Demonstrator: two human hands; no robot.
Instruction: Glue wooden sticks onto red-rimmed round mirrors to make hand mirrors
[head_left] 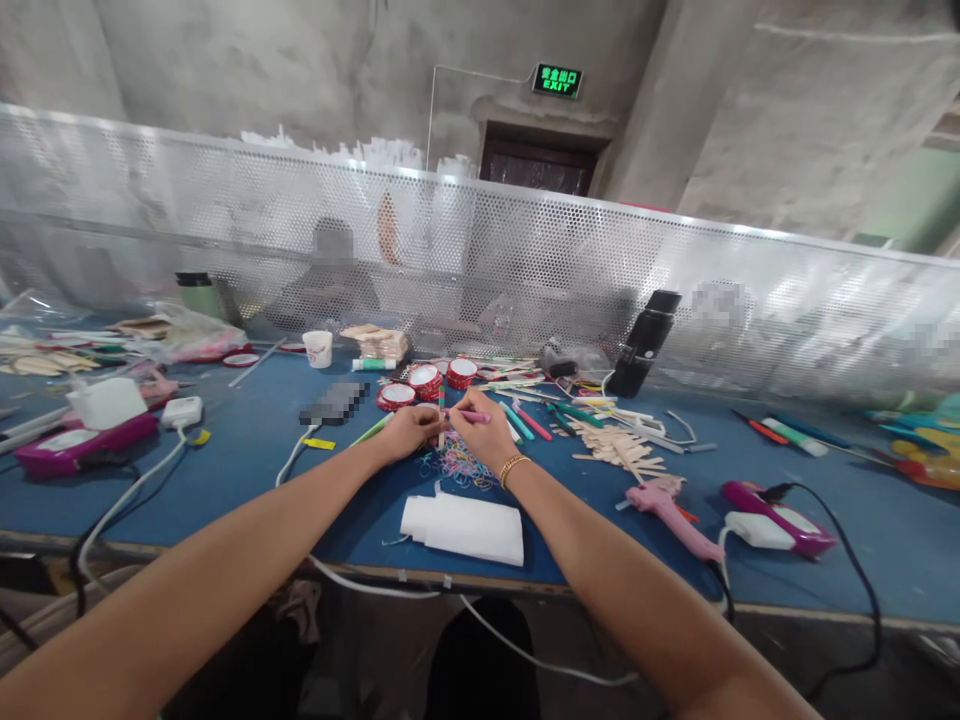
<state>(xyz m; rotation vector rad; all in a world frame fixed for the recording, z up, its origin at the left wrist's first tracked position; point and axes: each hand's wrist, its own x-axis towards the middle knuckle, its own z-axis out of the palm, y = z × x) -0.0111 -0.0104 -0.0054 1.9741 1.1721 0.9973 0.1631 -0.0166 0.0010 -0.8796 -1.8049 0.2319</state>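
My left hand [407,434] is closed on a wooden craft stick [442,399], which stands upright with red and green colour on its upper part. A pink-purple marker pen [474,416] is pinched in my right hand [487,434], its tip end close to the stick. Whether the tip touches the wood I cannot tell. Just below both hands lies a loose heap of small coloured rubber bands [466,466]. Nearer the table edge is a folded white tissue [463,528]. Red-edged round rolls [425,379] sit beyond my left hand.
Right of my hands lie more markers [534,420], a pile of plain craft sticks [611,447] and a pink glue gun [679,522]. A black bottle [643,345] leans by the perforated metal screen [525,260]. To the left are a phone [334,404] on its cable and a paper cup [318,349].
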